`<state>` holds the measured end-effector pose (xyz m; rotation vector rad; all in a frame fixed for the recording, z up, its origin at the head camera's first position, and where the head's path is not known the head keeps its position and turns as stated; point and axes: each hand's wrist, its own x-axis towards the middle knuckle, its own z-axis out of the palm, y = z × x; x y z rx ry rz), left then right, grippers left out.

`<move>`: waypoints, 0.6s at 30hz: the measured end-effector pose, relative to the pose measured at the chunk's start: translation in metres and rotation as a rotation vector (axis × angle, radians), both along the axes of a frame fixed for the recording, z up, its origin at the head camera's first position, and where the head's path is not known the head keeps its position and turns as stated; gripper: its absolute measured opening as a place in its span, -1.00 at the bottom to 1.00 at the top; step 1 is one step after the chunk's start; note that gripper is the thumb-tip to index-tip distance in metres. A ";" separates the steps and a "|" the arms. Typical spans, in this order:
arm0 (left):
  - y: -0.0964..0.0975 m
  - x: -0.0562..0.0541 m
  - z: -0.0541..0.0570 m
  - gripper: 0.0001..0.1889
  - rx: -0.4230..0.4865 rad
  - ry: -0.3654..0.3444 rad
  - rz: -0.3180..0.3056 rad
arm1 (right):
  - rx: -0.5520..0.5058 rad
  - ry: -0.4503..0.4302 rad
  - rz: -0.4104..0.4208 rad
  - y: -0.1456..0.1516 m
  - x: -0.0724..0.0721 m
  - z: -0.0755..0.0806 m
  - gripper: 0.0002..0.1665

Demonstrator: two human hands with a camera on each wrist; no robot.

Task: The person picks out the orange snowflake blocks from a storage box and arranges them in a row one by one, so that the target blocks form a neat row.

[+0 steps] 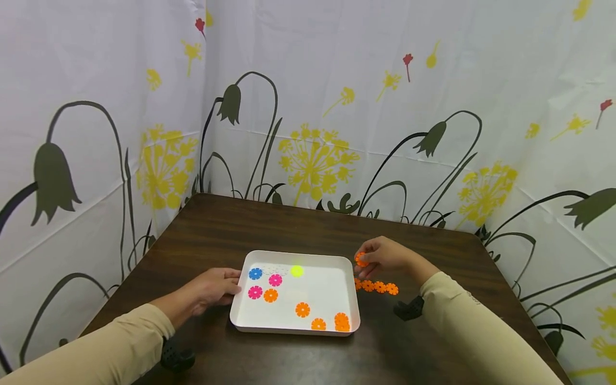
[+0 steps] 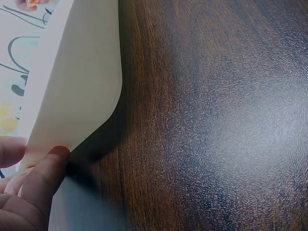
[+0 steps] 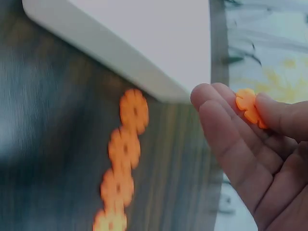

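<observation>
My left hand [image 1: 217,289] grips the left wall of a white tray [image 1: 308,259], thumb at the rim and fingers against the outer side, as the left wrist view shows. Over the tray's right edge, my right hand [image 1: 382,258] pinches an orange flower-shaped disc [image 3: 246,102] between thumb and fingers. Below that hand, several orange discs [image 3: 124,149] lie in a row on the table beside the tray. Inside the tray are several more orange discs [image 1: 302,309], a blue disc [image 1: 255,274], two pink discs [image 1: 275,280], a yellow disc [image 1: 297,271] and pale clear ones near the back.
A dark brown wooden table [image 1: 269,224] carries the tray and the row. White curtains [image 1: 375,43] printed with flowers hang behind it and at both sides. Black straps with small devices [image 1: 409,308] sit at both wrists.
</observation>
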<state>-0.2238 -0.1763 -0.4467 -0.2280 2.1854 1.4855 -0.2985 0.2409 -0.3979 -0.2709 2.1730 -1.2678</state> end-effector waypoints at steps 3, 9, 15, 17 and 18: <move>0.000 -0.001 -0.001 -0.45 0.003 0.000 -0.003 | 0.033 0.029 -0.045 0.023 -0.001 0.002 -0.72; 0.000 -0.001 -0.001 -0.46 0.012 0.006 -0.010 | 0.195 0.065 -0.087 0.063 0.000 -0.005 -0.78; 0.000 -0.001 -0.002 -0.46 0.007 0.001 -0.004 | 0.354 0.093 -0.055 0.094 0.005 -0.028 -0.86; 0.000 -0.001 -0.002 -0.45 0.002 0.000 -0.008 | 0.389 0.085 -0.054 0.100 0.008 -0.036 -0.86; 0.000 -0.001 -0.001 -0.46 -0.001 -0.001 -0.005 | 0.396 0.077 -0.061 0.102 0.010 -0.039 -0.85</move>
